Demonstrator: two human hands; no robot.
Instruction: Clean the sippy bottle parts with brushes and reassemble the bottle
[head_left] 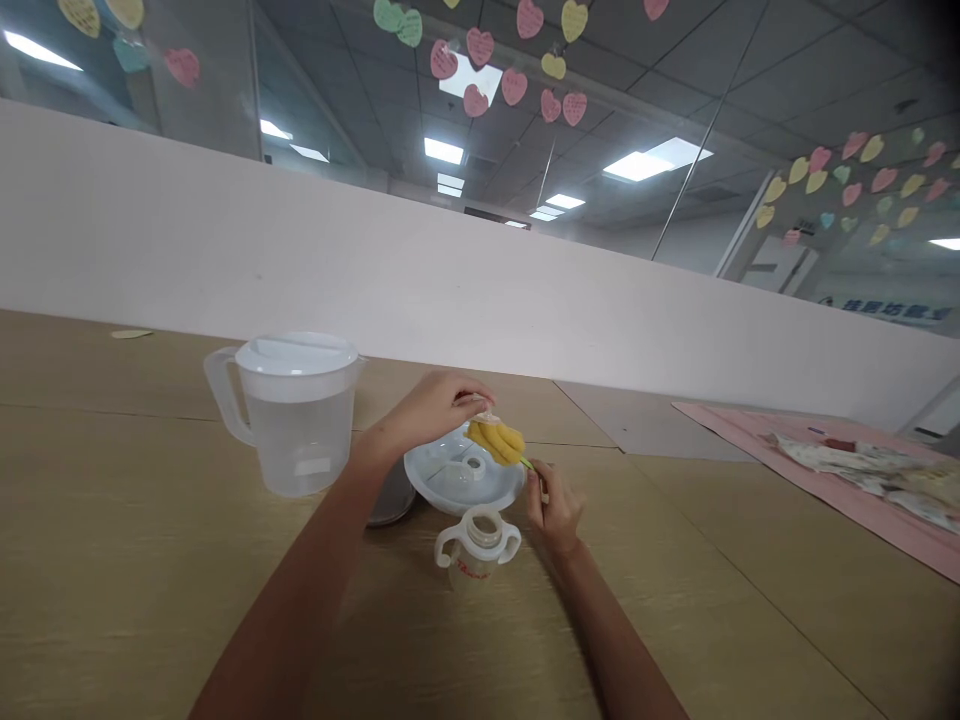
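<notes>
A yellow sponge brush (496, 441) is tilted over a white bowl (427, 492). My right hand (555, 505) pinches its thin green handle (528, 464). From the upper left my left hand (450, 405) closes its fingertips on a small translucent piece (487, 414), which touches the far end of the sponge; it looks like a bottle nipple, though the fingers partly hide it. Inside the bowl lies a clear part with a ring-shaped opening (473, 467). Nearest me, a baby bottle (477, 548) with two white handles and red print stands upright, its mouth uncapped.
A lidded translucent pitcher (300, 415) holding clear liquid stands left of the bowl. Partly behind my left forearm is a dark round dish (392, 497). A pink mat (810, 470) with printed cloth lies at the right. The white wall (300, 260) rises behind the table.
</notes>
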